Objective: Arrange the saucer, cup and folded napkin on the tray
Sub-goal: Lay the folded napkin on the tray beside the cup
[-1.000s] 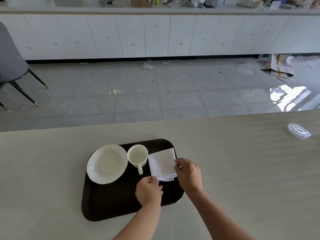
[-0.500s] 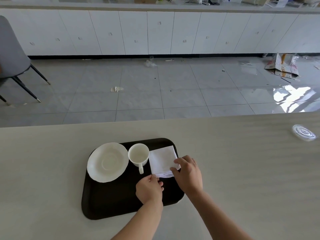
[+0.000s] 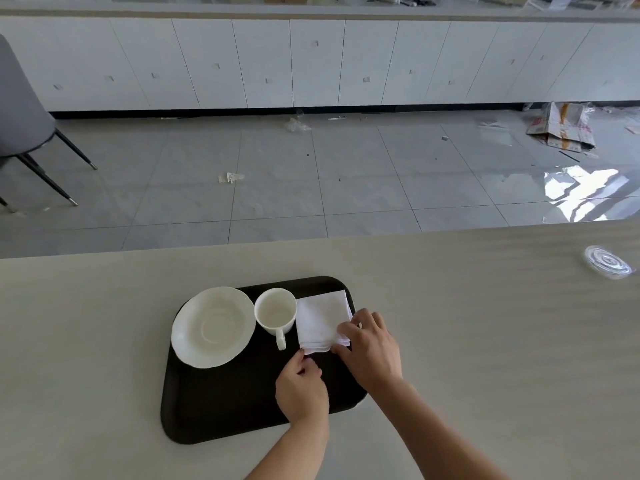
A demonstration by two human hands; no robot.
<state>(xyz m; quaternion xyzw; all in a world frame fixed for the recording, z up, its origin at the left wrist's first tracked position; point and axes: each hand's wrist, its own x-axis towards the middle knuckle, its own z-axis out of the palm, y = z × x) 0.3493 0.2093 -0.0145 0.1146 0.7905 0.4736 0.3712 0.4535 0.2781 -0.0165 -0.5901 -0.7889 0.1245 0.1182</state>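
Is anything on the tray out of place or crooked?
The cup stands on the tray beside the saucer, not on it. The napkin lies slightly askew, both hands touching its near edge.

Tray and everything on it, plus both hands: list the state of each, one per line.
tray: flat on the table
saucer: bare, on tray's far left
cup: upright, empty, beside the saucer
napkin: folded, far right corner
left hand: pinching napkin's near corner
right hand: fingers on napkin's right edge
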